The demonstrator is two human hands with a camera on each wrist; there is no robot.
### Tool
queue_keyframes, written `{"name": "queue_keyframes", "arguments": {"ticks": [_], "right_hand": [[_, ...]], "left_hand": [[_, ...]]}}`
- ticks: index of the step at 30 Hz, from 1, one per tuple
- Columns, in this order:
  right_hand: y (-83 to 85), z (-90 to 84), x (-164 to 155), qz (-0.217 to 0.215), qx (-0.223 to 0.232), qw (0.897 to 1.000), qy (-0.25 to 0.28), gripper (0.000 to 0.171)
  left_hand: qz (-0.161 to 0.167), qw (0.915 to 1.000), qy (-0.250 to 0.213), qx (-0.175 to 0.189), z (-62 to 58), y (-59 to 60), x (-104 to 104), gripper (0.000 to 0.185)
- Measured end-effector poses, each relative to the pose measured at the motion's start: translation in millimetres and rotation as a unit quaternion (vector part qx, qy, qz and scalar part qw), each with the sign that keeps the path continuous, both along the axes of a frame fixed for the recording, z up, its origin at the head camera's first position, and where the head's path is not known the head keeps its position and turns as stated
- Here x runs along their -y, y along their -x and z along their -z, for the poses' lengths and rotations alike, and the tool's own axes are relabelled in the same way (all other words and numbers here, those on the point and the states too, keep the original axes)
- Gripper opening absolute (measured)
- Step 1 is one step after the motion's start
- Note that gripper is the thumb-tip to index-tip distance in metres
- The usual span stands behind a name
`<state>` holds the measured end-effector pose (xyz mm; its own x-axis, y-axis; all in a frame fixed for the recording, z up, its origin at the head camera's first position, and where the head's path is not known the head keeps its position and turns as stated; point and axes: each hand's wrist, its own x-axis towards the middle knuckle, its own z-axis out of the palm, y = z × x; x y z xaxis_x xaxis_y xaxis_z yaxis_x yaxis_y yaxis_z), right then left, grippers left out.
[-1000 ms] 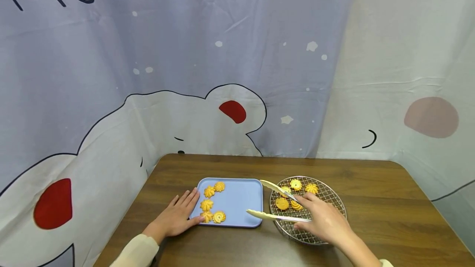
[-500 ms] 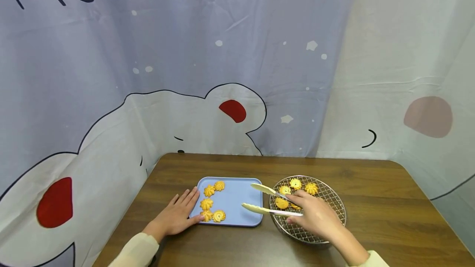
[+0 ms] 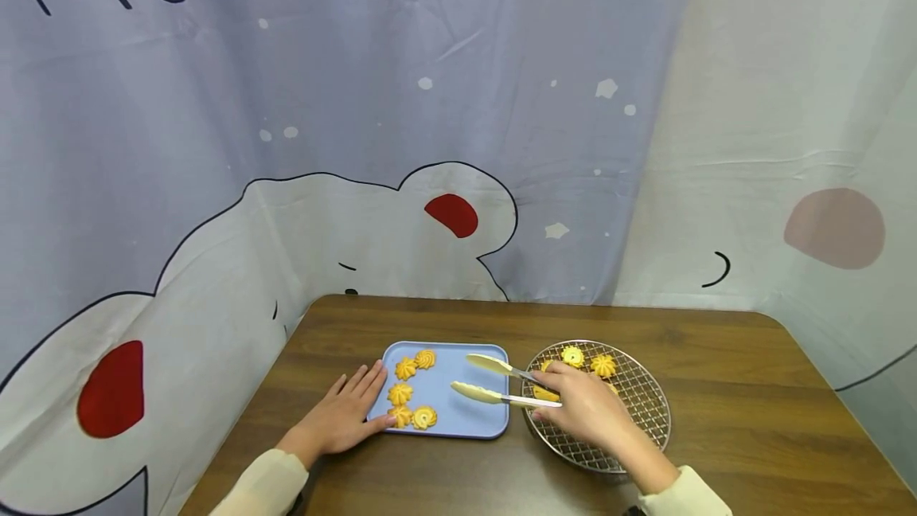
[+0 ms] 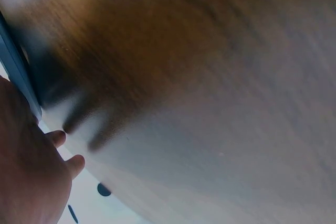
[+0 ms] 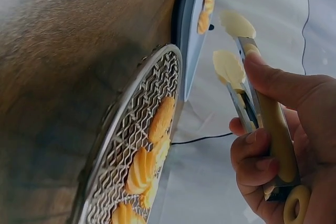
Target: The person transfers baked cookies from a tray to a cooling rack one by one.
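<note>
My right hand [image 3: 591, 414] holds a pair of tongs [image 3: 478, 392] with cream scalloped tips, fingers and thumb wrapped round the handles in the right wrist view. The tongs' tips are spread apart over the right half of a light blue tray [image 3: 466, 422], with nothing between them. Along the tray's left side lie several piped butter cookies [image 3: 399, 393]. My left hand [image 3: 341, 418] lies flat with fingers extended at the tray's left edge, thumb over the rim near the lower cookies. In the left wrist view, part of the left hand [image 4: 31, 166] shows beside the tray's edge.
A round wire rack [image 3: 641, 412] stands right of the tray, under my right hand. More butter cookies [image 3: 603, 365] lie on it, some hidden by the hand. Both stand on a brown wooden table [image 3: 745, 396]; a printed curtain [image 3: 559, 142] hangs behind.
My right hand has moved left with the tongs, bringing their tips farther over the tray; the gap between the tips has narrowed. The left hand and the cookies on the tray stay put.
</note>
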<state>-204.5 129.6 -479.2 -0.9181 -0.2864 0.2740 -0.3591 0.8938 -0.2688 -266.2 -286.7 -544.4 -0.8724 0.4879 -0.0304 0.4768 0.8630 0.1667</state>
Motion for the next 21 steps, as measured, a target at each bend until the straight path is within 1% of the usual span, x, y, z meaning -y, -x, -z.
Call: {"name": "queue_keyframes", "arguments": {"ticks": [4, 10, 14, 21], "right_hand": [[6.0, 1.5, 5.4, -0.004, -0.005, 1.0, 0.001, 0.057], [13.4, 4.4, 11.4, -0.012, -0.014, 1.0, -0.006, 0.056], [17.2, 5.3, 14.2, -0.015, -0.012, 1.0, -0.004, 0.054], [23.1, 4.4, 20.8, -0.01, 0.003, 1.0, 0.008, 0.053]], "left_hand": [[-0.002, 1.0, 0.0, 0.001, -0.7, -0.2, -0.7, 0.089], [0.0, 1.0, 0.001, -0.004, 2.5, 1.0, 0.6, 0.089], [-0.006, 0.9999, 0.01, 0.0, 3.1, 2.2, 0.6, 0.091], [0.002, 1.0, -0.006, -0.007, 4.2, 1.7, 1.5, 0.089]]}}
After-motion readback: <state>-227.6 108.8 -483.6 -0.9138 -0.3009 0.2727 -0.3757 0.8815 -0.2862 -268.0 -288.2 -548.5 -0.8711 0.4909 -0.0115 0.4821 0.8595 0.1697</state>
